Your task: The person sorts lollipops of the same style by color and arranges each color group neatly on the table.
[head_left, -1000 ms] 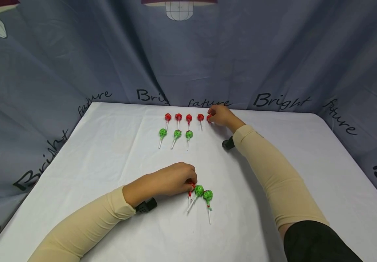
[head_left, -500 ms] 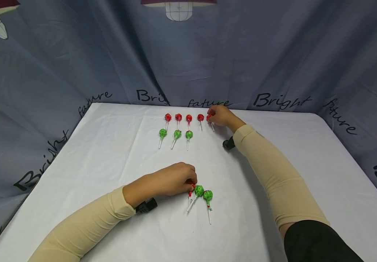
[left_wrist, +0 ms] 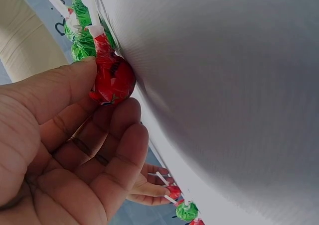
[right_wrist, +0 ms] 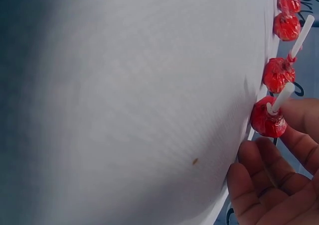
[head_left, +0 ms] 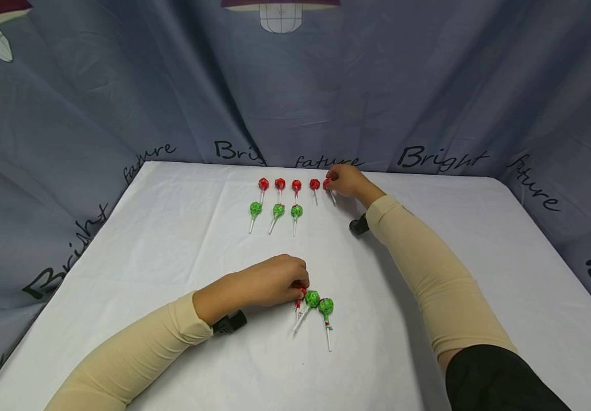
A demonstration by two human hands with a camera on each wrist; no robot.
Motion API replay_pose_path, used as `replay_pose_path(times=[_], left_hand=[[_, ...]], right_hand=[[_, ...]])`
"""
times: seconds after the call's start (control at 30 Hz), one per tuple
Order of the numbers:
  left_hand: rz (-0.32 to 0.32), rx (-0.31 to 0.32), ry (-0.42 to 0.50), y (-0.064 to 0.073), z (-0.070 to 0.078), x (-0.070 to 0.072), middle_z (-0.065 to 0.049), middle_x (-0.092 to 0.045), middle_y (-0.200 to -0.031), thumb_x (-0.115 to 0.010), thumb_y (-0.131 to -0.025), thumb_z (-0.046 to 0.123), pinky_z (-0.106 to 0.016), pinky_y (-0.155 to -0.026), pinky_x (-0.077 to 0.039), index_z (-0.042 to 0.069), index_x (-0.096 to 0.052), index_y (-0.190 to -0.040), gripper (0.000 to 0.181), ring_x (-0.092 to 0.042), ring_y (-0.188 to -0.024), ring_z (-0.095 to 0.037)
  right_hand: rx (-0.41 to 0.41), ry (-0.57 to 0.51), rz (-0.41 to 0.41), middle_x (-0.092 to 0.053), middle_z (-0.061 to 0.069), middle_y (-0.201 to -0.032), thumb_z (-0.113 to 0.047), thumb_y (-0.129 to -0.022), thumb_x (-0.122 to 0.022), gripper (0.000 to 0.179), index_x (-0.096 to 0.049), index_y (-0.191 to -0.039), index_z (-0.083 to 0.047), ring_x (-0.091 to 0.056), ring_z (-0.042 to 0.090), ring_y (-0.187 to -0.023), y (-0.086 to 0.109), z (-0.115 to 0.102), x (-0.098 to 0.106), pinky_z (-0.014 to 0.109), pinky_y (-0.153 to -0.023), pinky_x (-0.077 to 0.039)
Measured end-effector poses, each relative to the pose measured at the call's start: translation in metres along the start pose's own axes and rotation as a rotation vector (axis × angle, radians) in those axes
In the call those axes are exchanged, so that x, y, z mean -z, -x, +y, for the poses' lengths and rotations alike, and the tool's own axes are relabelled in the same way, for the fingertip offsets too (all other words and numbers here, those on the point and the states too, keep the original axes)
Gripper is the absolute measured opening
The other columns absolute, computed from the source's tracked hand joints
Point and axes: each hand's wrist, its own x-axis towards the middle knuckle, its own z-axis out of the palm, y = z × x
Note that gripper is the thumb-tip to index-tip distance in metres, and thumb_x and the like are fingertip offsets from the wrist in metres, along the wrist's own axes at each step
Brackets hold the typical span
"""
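Observation:
At the near middle of the table, my left hand [head_left: 272, 279] pinches the head of a red lollipop [left_wrist: 114, 78] between thumb and fingers. Two green lollipops [head_left: 326, 306] lie just to its right, the closer one overlapping it in the head view. Far back, my right hand [head_left: 348, 181] holds another red lollipop [right_wrist: 269, 120] by its head, at the right end of a row. Its stick slants toward the front right. Left of it lies the neighbouring red lollipop [head_left: 314, 184], with several more red ones along the same row.
Three green lollipops [head_left: 278, 210] form a second row in front of the red ones. White cloth [head_left: 146, 257] covers the table. A grey printed curtain [head_left: 295, 97] hangs behind its far edge. Dark wrist cameras [head_left: 229, 323] sit under both wrists.
The stick of the lollipop in my right hand has swung to the right, and its head has shifted slightly left. My left hand stays in place on its lollipop.

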Motion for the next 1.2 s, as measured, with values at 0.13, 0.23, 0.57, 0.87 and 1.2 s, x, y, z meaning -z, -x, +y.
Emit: replay_pose_path(times=[0.13, 0.23, 0.57, 0.87, 1.2], left_hand=[[-0.002, -0.002, -0.006, -0.0002, -0.0008, -0.0005, 0.006, -0.056, -0.078, -0.07, -0.088, 0.003, -0.022, -0.071, -0.043, 0.011, -0.071, -0.082, 0.009, -0.051, -0.073, -0.01], [-0.005, -0.005, -0.008, -0.0005, -0.0013, -0.0009, 0.006, -0.056, -0.078, -0.07, -0.088, 0.003, -0.022, -0.071, -0.043, 0.011, -0.072, -0.083, 0.009, -0.051, -0.073, -0.01], [-0.008, 0.002, 0.0, 0.0001, -0.0002, -0.0004, 0.005, -0.057, -0.08, -0.07, -0.088, 0.003, -0.022, -0.072, -0.044, 0.011, -0.072, -0.084, 0.009, -0.052, -0.074, -0.009], [-0.007, 0.013, -0.002, 0.0006, -0.0011, -0.0006, 0.006, -0.058, -0.081, -0.071, -0.088, 0.004, -0.022, -0.072, -0.044, 0.011, -0.073, -0.085, 0.008, -0.053, -0.075, -0.009], [-0.001, 0.015, 0.001, 0.0006, -0.0017, -0.0012, 0.007, -0.057, -0.08, -0.07, -0.088, 0.004, -0.021, -0.072, -0.044, 0.012, -0.073, -0.085, 0.009, -0.053, -0.075, -0.009]], right_hand=[[-0.018, -0.011, 0.003, -0.057, 0.012, -0.123, -0.016, -0.096, -0.062, 0.03, -0.058, -0.124, -0.007, -0.05, 0.028, -0.109, 0.0002, -0.0004, -0.0002, 0.043, -0.1, -0.043], [-0.028, -0.016, 0.002, -0.057, 0.011, -0.122, -0.014, -0.097, -0.061, 0.027, -0.058, -0.123, -0.007, -0.049, 0.028, -0.108, 0.0009, -0.0007, -0.0002, 0.043, -0.1, -0.043], [-0.032, -0.027, 0.035, -0.056, 0.012, -0.113, -0.014, -0.095, -0.064, 0.021, -0.058, -0.113, -0.005, -0.049, 0.029, -0.101, 0.0014, 0.0008, -0.0008, 0.041, -0.09, -0.046], [-0.018, -0.026, 0.063, -0.056, 0.013, -0.116, -0.014, -0.094, -0.068, 0.027, -0.059, -0.117, -0.004, -0.049, 0.029, -0.102, 0.0007, 0.0014, -0.0002, 0.041, -0.09, -0.046], [-0.022, -0.014, 0.057, -0.055, 0.013, -0.119, -0.017, -0.094, -0.067, 0.032, -0.058, -0.123, -0.005, -0.049, 0.029, -0.105, 0.0029, 0.0006, 0.0008, 0.042, -0.094, -0.044]])
